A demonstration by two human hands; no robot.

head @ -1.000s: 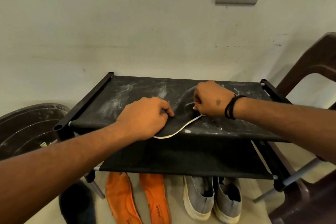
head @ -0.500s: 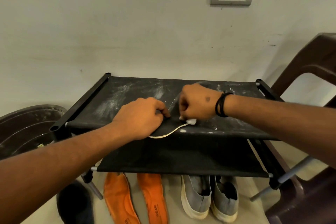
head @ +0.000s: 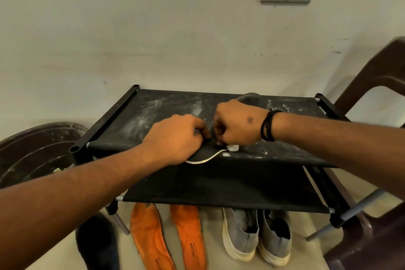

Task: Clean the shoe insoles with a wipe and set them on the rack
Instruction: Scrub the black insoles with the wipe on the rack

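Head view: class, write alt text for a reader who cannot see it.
Two hands work on a black insole lying on a dusty black rack: the left hand pins it, the right hand rubs it with a white wipe. Below sit orange insoles and grey shoes.

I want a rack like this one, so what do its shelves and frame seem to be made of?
The top shelf looks like black fabric stretched taut: matte, slightly sagging, and smeared with white dust. The lower shelf looks the same, with a hemmed front edge. The side bars seem to be black plastic tubes with open ends. The cross rods look like bare grey metal, though painted plastic cannot be ruled out.
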